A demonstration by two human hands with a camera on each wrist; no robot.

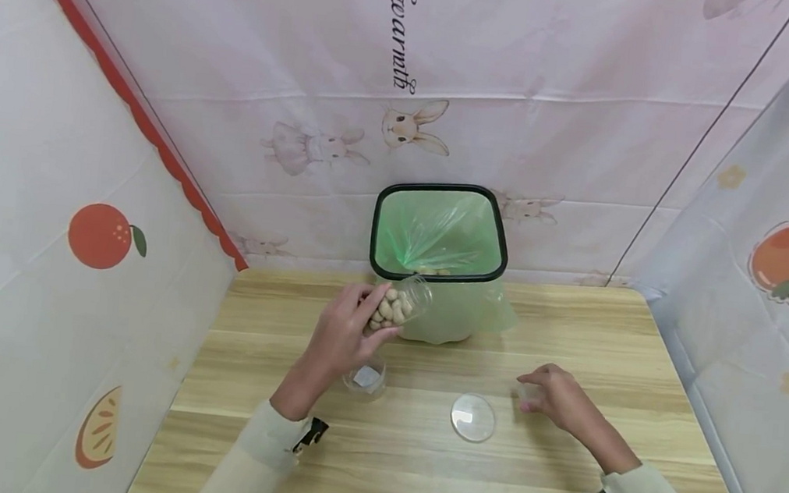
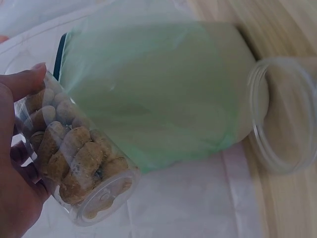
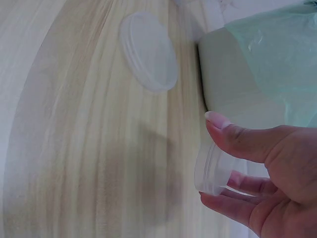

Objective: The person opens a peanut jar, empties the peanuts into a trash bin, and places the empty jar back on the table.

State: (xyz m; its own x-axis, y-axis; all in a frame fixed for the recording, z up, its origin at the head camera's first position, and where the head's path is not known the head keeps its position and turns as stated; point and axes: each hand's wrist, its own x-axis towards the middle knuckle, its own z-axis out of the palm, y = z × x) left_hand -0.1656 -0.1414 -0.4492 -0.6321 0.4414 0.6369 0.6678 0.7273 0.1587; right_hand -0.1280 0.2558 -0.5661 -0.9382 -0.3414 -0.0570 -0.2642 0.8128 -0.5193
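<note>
My left hand (image 1: 341, 332) grips a see-through plastic jar (image 1: 418, 297) holding unshelled peanuts (image 2: 74, 153). The jar is tilted, its mouth toward the near rim of a bin (image 1: 438, 317). To the right, my right hand (image 1: 552, 397) pinches a clear round lid (image 3: 210, 168) by its edge between thumb and fingers, close over the table. Another clear round lid (image 1: 473, 418) lies flat on the table between the hands. Beside my left wrist stands a second see-through jar (image 1: 365, 377), partly covered by the hand in the head view.
The bin has a black rim (image 1: 434, 277) and a pale green plastic bag liner (image 1: 439, 219), with some light brown pieces low inside. It stands at the back of the wooden table (image 1: 402, 482), against a printed curtain (image 1: 297, 230). Curtains also flank both sides.
</note>
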